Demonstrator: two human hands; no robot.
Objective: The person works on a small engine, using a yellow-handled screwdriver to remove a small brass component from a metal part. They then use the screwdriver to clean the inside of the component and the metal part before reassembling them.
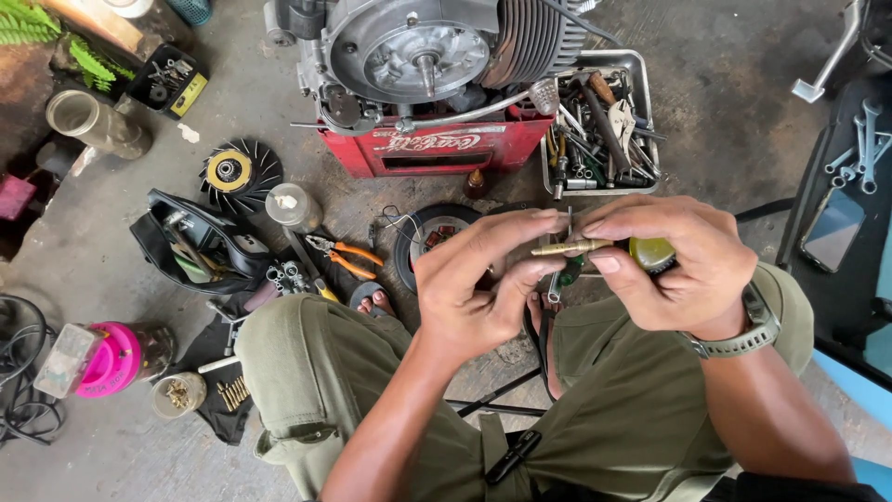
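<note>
Both hands — left grip (478, 279) pinching slim brass rod (569, 248), right grip (674, 265) clasping round green knob (650, 251)

Engine (418, 56) sits on crate (437, 149), top centre of floor (725, 74). Tool tray (641, 121) just right of crate. Fan wheel (239, 172) left of crate, jar (293, 206) beside it, open bag (200, 246) further left. Pliers (346, 256) between jar and stator plate (432, 232). Both hands in front of tray, above knees: left hand (474, 288) and right hand (669, 265) meet on brass rod (569, 248). Wrenches (859, 149) far right.
</note>
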